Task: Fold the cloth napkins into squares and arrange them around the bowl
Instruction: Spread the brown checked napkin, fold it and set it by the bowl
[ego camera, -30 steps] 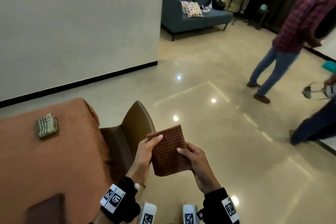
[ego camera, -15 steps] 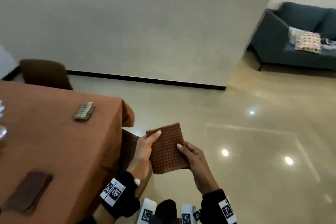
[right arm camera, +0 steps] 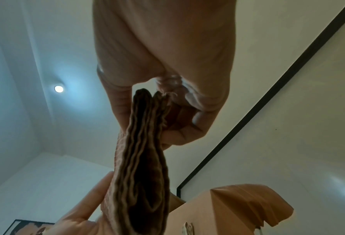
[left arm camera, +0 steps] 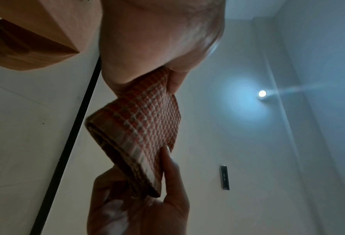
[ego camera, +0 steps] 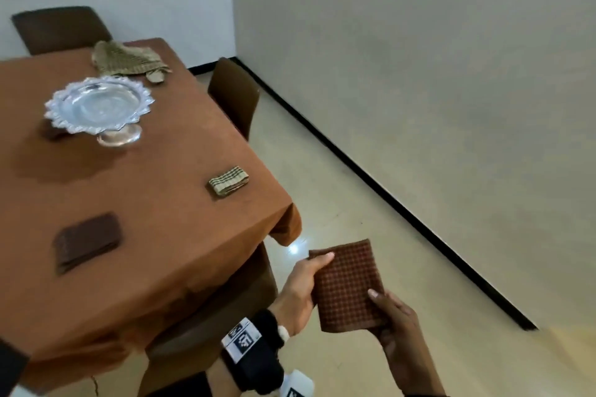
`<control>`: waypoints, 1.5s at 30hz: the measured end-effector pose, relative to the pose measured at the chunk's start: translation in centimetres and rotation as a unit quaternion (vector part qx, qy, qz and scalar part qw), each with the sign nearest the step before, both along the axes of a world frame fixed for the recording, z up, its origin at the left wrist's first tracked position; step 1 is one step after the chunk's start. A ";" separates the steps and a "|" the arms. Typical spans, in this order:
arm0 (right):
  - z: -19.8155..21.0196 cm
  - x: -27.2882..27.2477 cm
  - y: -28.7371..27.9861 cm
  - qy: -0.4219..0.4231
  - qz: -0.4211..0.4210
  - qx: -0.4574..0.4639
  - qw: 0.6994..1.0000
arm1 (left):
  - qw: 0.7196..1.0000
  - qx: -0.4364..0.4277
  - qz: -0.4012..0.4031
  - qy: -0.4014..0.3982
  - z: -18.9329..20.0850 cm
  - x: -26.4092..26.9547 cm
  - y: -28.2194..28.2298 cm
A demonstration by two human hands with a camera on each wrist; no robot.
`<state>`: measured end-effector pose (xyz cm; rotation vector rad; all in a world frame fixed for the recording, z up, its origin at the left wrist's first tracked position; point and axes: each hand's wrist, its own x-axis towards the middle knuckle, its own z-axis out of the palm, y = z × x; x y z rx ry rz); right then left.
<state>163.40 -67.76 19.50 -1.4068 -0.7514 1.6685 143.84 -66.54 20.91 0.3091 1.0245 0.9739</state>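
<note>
The view has swung round since 1 second ago: then it showed the sofa and people on the far floor, and now it takes in the table (ego camera: pixel 135 203) with the silver bowl (ego camera: pixel 96 105). Through that turn the grip has not changed. The left hand (ego camera: pixel 298 293) pinches the folded brown checked napkin (ego camera: pixel 346 287) along its edge at 9 o'clock, thumb on top, and the right hand (ego camera: pixel 395 329) pinches its corner at 5 o'clock. The napkin hangs over the floor, off the table's near corner, touching nothing else. The right wrist view shows its layers stacked but slightly gaping, so the folding looks done and the placing looks like the step in hand.

Measured from the bowl, a folded green checked napkin (ego camera: pixel 228 184) lies at 4 o'clock and a folded dark brown napkin (ego camera: pixel 87 240) at 6 o'clock, each well apart from it. A loose, unfolded green checked cloth (ego camera: pixel 127 62) sits at 1 o'clock, just beside the rim.

2 chairs stand close: 1 (ego camera: pixel 233 95) at the table's right edge, another (ego camera: pixel 213 316) tucked under the near corner, between the person and the tabletop. The tablecloth's hanging corner (ego camera: pixel 287 226) is also near the hands.
</note>
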 end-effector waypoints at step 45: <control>-0.3 -43.0 70.0 -0.009 0.589 -0.013 0.808 | 0.905 0.027 0.366 0.216 -3.7 -33.5 49.5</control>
